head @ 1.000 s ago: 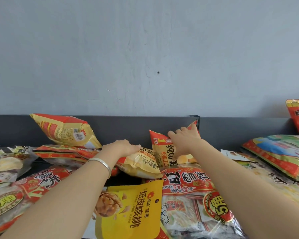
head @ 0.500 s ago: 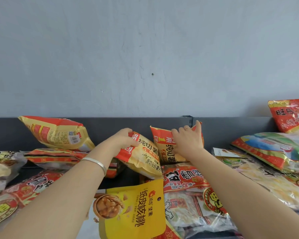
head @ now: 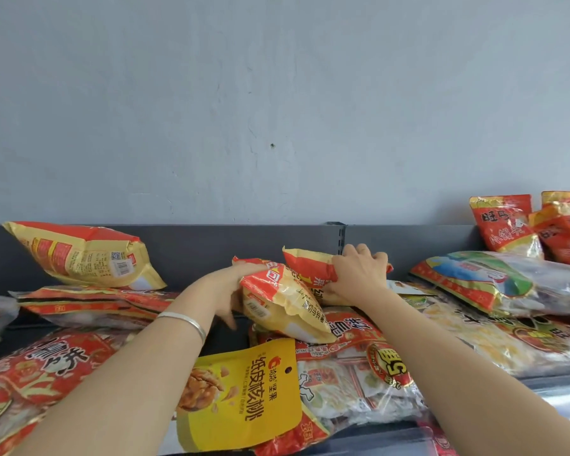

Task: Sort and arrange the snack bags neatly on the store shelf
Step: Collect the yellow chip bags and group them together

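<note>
My left hand (head: 226,292) grips the top of a yellow and red chip bag (head: 285,302) and holds it raised and tilted above the pile. Just right of it, my right hand (head: 359,274) grips a second, matching chip bag (head: 305,264) that leans against the dark shelf back panel (head: 211,248). A third bag of the same kind (head: 83,255) lies on its side at the back left. The two held bags touch each other.
A bright yellow walnut pouch (head: 244,396) lies in front, on large red and clear candy bags (head: 359,373). More large bags are piled at left (head: 46,366) and right (head: 494,284). Red pouches (head: 504,225) stand at the far right. A grey wall rises behind.
My left hand has lifted its chip bag up off the pile and toward the right one. My right hand shifted its grip from the top edge onto the other bag's side.
</note>
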{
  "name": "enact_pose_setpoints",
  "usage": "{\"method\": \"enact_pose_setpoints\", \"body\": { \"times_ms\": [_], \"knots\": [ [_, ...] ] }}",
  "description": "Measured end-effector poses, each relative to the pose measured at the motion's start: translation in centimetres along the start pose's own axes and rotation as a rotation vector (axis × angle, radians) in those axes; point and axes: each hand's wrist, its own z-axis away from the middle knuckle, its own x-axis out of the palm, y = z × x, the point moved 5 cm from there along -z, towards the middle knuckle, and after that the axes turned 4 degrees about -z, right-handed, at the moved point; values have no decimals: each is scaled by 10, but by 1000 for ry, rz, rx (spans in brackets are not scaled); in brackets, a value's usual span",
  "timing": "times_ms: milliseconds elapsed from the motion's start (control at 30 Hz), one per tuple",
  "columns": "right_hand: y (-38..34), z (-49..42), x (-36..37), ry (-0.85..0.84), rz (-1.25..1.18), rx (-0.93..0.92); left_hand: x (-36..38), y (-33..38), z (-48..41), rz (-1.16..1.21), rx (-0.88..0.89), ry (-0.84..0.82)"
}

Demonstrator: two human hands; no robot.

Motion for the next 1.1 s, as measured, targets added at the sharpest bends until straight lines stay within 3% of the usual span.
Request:
{"method": "enact_pose_setpoints", "body": {
  "times_ms": [100,200,333,533,667,900,1100],
  "knots": [
    [13,7,8,-150,-64,55,6,7,2,-100,110,-93],
    [24,13,17,-219,-64,68,13,8,11,11,13,-94],
    [35,13,13,-33,-92,50,20,15,18,-26,24,-35],
    [63,1,-10,196,-336,157,32,59,27,35,306,194],
    [102,-2,-29,268,-458,239,71,84,32,218,478,206],
    [188,17,-60,437,-211,275,166,109,15,414,599,112],
    [251,25,-58,383,21,345,230,128,-14,433,653,118]
  ]
}}
